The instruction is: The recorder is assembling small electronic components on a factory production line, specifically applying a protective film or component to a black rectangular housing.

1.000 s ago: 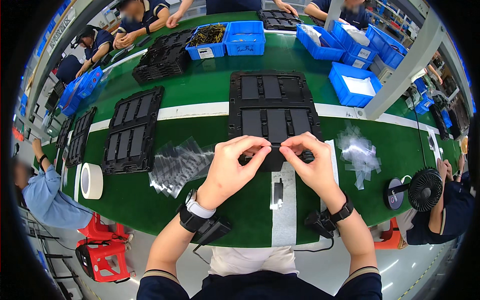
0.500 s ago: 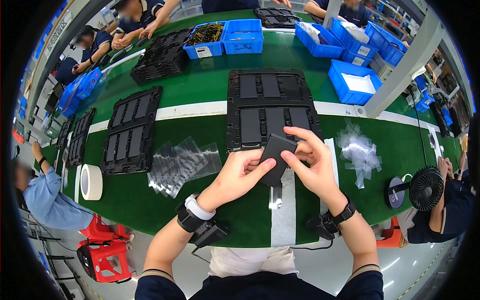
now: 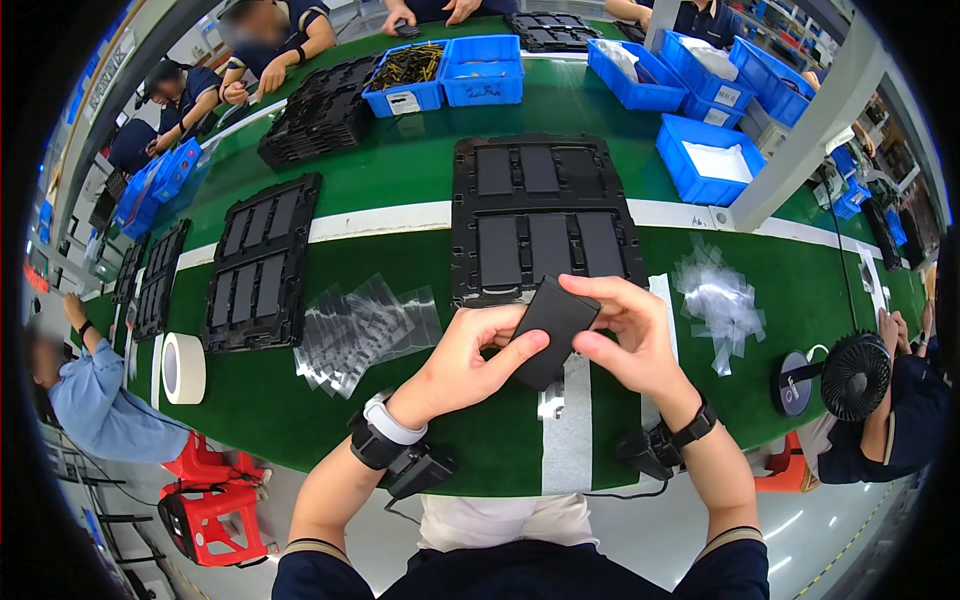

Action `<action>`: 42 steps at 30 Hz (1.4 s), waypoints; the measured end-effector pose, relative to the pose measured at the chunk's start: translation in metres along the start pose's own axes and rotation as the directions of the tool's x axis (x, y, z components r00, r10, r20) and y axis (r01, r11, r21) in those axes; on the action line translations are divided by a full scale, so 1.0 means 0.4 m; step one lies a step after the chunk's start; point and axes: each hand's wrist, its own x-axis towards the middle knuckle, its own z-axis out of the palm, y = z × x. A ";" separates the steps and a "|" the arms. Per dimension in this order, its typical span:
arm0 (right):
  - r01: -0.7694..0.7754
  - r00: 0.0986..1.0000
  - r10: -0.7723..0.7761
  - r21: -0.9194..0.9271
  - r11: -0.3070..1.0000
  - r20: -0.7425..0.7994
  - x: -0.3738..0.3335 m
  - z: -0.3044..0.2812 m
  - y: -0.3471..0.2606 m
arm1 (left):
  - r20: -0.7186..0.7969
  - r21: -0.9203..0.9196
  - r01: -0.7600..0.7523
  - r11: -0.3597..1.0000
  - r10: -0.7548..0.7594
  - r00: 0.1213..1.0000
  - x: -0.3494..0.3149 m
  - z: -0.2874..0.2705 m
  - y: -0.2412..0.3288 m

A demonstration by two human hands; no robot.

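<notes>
Toward twelve o'clock, I see the black tray seemingly filled except its upper-right pocket; my half-curled left hand and right hand hold a black rectangular slab.

I classify this site, from my remote post, as a factory assembly workshop. Evidence: a long green-topped workbench; black moulded-plastic trays with rectangular slots; open blue plastic parts bins; a slanting grey metal frame post; several workers in navy-blue shirts along the bench. The distorted background I cannot identify reliably.
</notes>
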 end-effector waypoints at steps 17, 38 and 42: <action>-0.097 0.979 0.047 0.254 0.962 0.196 -0.038 -0.043 -0.088 | 0.134 0.128 0.019 0.992 -0.037 0.990 -0.009 0.006 0.020; 0.175 0.959 0.021 -0.653 0.736 0.281 -0.226 -0.030 -0.026 | 0.161 0.670 0.023 0.742 -0.176 0.971 -0.058 0.075 0.039; 0.177 0.960 0.019 -0.657 0.732 0.280 -0.215 -0.029 -0.027 | 0.161 0.653 0.034 0.756 -0.183 0.970 -0.054 0.076 0.037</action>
